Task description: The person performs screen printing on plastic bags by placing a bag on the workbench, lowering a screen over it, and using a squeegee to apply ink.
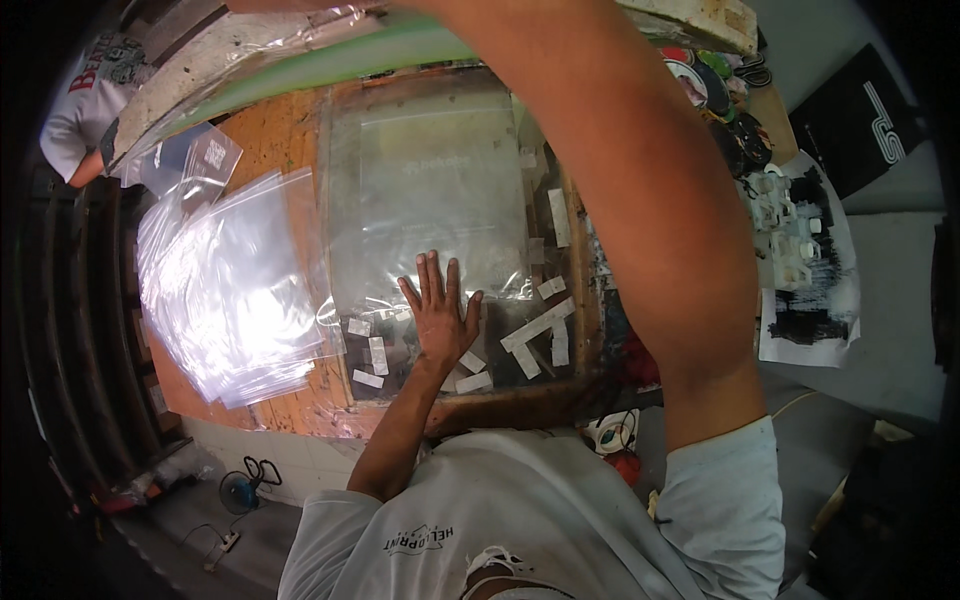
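Note:
My left hand (441, 314) lies flat with fingers spread on the lower edge of a clear plastic bag (440, 200). Faint print shows on the bag, which rests on a dark, glassy board (400, 345) with several pale tape strips (540, 325) stuck around it. My right arm (640, 170) reaches up across the view and leaves at the top edge, so its hand does not show. Beyond the bag, a screen-printing frame (215, 62) with green mesh (350, 62) is tilted up over the far side of the board.
Left of the board, a fanned stack of clear plastic bags (230, 290) covers part of the wooden table (305, 385). Ink pots (690, 85) and an ink-smeared paper (815, 270) are at the right. Another person's sleeve (75, 135) shows at the far left, near dark slatted racks (85, 330).

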Demonstrator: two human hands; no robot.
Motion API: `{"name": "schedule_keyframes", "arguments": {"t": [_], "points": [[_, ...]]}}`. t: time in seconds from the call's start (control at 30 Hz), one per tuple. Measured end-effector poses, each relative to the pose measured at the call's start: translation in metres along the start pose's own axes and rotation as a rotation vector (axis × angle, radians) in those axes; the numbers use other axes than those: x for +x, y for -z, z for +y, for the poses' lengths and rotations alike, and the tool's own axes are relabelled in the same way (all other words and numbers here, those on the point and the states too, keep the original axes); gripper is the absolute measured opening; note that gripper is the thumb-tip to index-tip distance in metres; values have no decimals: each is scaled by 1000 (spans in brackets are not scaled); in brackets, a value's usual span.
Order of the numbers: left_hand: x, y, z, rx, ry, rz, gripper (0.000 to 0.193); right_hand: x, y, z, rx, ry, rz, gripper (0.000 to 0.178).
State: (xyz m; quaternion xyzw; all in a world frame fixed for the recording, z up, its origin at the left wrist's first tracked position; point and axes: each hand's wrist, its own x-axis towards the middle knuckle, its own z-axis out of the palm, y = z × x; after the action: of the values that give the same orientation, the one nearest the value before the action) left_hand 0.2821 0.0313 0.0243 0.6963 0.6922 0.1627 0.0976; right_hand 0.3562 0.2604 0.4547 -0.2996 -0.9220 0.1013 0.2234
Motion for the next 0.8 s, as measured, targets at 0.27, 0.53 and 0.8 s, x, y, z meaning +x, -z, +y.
{"name": "schedule_keyframes", "arguments": {"t": [0.27,0.53,0.8], "points": [[-3,-5,-3,35,-13,-20,68,1,-15,-3,21,-83,37,36],[1,24,7,-157,25,67,64,3,-29,-20,-137,-176,126,44],[-61,141,30,-1750,261,471,54,-176,-203,-56,-185,-121,316,50]]}}
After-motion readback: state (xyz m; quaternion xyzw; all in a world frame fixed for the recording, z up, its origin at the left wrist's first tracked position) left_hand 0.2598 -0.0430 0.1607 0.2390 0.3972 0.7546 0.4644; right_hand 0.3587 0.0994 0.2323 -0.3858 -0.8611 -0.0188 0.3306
